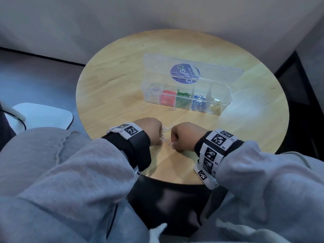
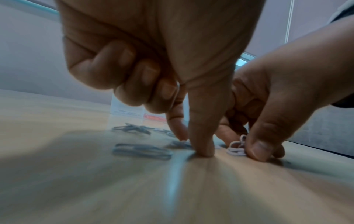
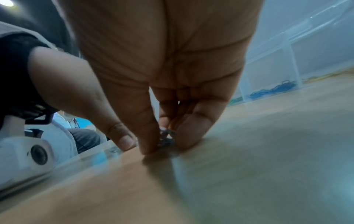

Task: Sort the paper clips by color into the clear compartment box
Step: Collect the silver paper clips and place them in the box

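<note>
The clear compartment box [image 1: 227, 95] stands open on the round wooden table [image 1: 112, 85], its lid [image 1: 222, 71] tipped back. Its compartments hold white [image 1: 154, 89], red [image 1: 168, 99], green [image 1: 182, 99], blue [image 1: 199, 103] and yellow clips [image 1: 216, 106]. Several white clips [image 1: 165, 131] lie loose between my hands near the front edge. My left hand [image 2: 191, 144] has thumb and forefinger down on the table, pinching at a white clip [image 2: 182, 144]; its other fingers are curled. My right hand [image 3: 166, 142] pinches a small bunch of white clips [image 2: 237, 147] against the tabletop.
One white clip [image 1: 171, 109] lies alone just in front of the box. More loose clips [image 2: 141, 150] lie left of my left thumb. A white chair seat [image 1: 43, 114] stands to the left of the table. A wall runs close behind the table.
</note>
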Motion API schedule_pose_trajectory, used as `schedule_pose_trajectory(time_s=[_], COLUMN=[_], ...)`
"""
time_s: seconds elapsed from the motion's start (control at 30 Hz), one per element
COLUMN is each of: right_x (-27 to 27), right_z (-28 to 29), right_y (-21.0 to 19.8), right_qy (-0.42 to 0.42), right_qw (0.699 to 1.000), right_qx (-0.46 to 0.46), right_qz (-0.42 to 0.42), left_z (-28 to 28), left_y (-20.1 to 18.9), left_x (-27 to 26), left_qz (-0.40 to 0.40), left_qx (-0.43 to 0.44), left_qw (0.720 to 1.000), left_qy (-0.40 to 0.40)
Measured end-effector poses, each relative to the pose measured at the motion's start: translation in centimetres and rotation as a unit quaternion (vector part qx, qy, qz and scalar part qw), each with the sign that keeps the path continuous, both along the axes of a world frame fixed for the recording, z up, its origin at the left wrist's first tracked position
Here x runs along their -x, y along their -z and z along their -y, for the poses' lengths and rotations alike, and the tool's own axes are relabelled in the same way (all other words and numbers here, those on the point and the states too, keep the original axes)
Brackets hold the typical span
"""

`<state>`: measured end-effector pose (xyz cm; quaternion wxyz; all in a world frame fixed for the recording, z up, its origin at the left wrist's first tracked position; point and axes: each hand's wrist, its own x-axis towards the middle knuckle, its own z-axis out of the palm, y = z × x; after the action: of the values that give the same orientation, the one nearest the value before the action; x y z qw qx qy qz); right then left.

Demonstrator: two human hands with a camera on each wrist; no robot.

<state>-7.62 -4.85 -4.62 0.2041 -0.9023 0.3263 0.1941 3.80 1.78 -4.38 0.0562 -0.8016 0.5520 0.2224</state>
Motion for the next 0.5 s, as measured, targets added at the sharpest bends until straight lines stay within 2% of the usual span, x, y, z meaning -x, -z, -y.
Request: schedule_pose_trajectory(time_s=[0.17, 0.33, 0.5], right_x=[0.13, 0.27, 0.77], right_z=[0.08, 0.41, 0.92], right_y=[-0.16, -0.31, -0.37], right_qy=[0.010, -0.001, 0.010], right_qw=[1.000, 1.000, 0.999], right_qx=[-0.010, -0.018, -0.019], right_qz=[-0.007, -0.023, -0.023], left_z=[0.00, 0.13, 0.71], left_y=[-0.08, -0.32, -0.08], left_x=[0.07, 0.29, 0.31], left_qz=[-0.010, -0.019, -0.031], left_qx=[0.007, 0.008, 0.000], left_qw=[1.000, 0.997, 0.998], left_qy=[0.013, 0.073, 0.052])
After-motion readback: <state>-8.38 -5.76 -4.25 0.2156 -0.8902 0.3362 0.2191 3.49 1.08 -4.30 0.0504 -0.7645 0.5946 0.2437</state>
